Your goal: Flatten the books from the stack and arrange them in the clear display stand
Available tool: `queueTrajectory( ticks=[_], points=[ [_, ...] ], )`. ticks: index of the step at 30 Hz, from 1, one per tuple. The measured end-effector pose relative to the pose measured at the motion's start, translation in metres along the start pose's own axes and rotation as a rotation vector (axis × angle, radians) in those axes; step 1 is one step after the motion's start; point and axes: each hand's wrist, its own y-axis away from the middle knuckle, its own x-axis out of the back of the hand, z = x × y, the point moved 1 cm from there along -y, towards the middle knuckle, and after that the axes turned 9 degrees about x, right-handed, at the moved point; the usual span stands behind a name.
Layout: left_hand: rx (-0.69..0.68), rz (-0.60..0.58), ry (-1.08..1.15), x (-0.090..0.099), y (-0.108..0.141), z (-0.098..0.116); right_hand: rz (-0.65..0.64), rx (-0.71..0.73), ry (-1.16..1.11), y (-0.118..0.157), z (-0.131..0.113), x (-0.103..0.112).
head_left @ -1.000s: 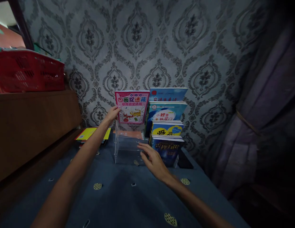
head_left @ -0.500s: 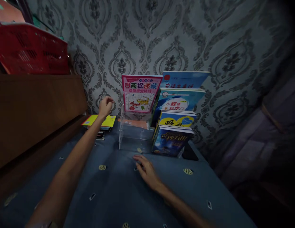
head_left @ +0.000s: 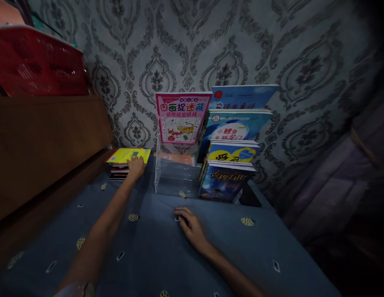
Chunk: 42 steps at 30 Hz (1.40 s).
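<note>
My left hand rests on the right part of a yellow book that tops a small stack; its fingertips touch the cover, and whether it grips the book is unclear. My right hand lies on the blue cloth with its fingers apart, holding nothing. In front of it stands a clear tiered rack. A pink book stands upright on the rack's upper left. Down the rack's right side are a blue book, a teal book, yellow-and-blue books and dark blue books.
A red basket sits on a brown wooden cabinet at the left. Patterned wallpaper covers the wall behind. A dark flat object lies right of the rack, and a pale curtain hangs at the far right.
My left hand has come down from above the stack onto the yellow book's cover. My right hand has barely moved. The view has shifted slightly.
</note>
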Motion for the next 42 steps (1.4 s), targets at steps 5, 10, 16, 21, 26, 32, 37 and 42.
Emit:
queueTrajectory(
  ticks=[5, 10, 16, 21, 26, 32, 37, 42],
  points=[
    [-0.067, 0.002, -0.074, 0.010, 0.014, -0.012, 0.005, 0.000, -0.042, -0.001, 0.000, 0.002],
    [-0.153, -0.018, -0.140, 0.020, 0.046, -0.037, 0.025, -0.010, -0.073, -0.002, -0.003, 0.003],
    [-0.195, -0.036, -0.191, 0.024, 0.084, -0.056, 0.015, 0.000, -0.084, -0.003, -0.009, 0.006],
    [-0.239, -0.077, -0.227, 0.017, 0.128, -0.068, 0.039, 0.006, -0.082, -0.002, -0.010, 0.007],
    [-0.247, -0.221, -0.217, 0.012, 0.177, -0.087, 0.029, 0.011, -0.077, -0.002, -0.012, 0.007],
    [-0.232, -0.247, -0.189, 0.023, 0.224, -0.101, 0.022, -0.002, -0.054, -0.003, -0.010, 0.007],
    [-0.309, -0.199, -0.134, 0.023, 0.270, -0.095, 0.003, 0.004, -0.040, -0.001, -0.017, 0.006],
    [-0.417, -0.142, -0.101, 0.013, 0.320, -0.081, 0.017, 0.063, -0.012, -0.001, -0.025, 0.012]
  ],
)
